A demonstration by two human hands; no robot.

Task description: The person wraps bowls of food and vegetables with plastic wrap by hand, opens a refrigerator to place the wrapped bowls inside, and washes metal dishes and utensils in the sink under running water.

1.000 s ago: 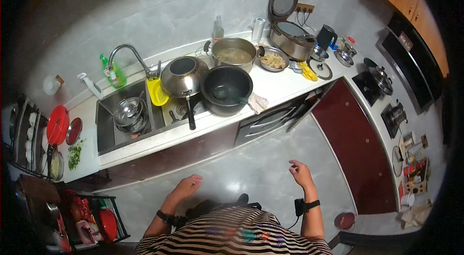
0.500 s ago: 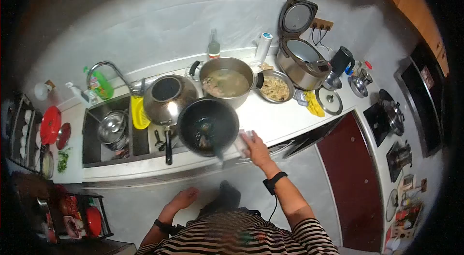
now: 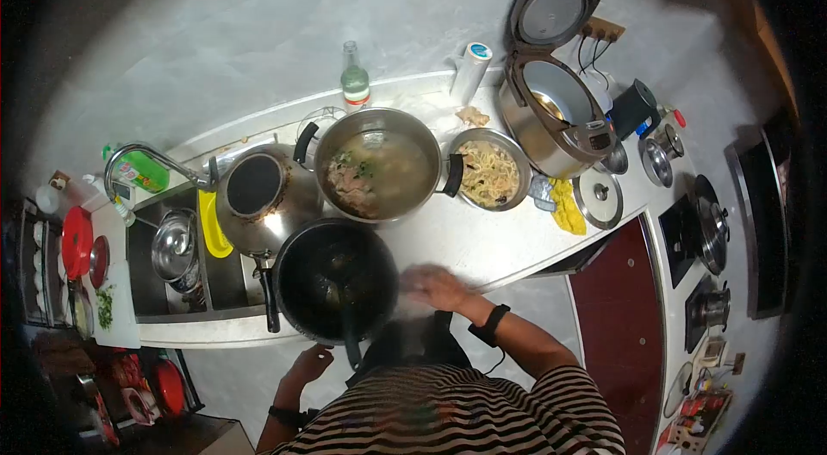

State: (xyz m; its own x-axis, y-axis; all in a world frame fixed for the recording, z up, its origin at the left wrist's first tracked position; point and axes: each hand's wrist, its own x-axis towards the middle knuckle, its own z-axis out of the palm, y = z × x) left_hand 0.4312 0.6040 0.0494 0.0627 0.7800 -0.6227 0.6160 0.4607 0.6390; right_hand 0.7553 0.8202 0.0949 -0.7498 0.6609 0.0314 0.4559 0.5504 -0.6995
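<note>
My right hand (image 3: 438, 289) is over the counter's front edge, just right of a black wok (image 3: 297, 270). Motion smears its fingers; beneath them is a pale blur, apparently the thin cloth or tissue seen there a moment before. My left hand (image 3: 310, 364) hangs below the counter edge near the wok, fingers loosely bent, with nothing visible in it. The wok sits upright, dark and wet-looking inside, its handle toward my body. Behind it stands a steel pot (image 3: 388, 166) of cloudy soup with meat and green bits. A bowl (image 3: 491, 171) of noodle-like strips is to its right.
An upturned metal pan (image 3: 297, 201) lies beside the sink (image 3: 142, 270). An open rice cooker (image 3: 543, 132), a glass lid (image 3: 594, 205) and a yellow cloth (image 3: 566, 212) are on the right. A glass bottle (image 3: 354, 80) and a white roll (image 3: 471, 76) stand along the wall.
My view has moved closer and shifted right. My left hand is nearer the wok's front. My right hand remains beside the wok's right side, now blurrier.
</note>
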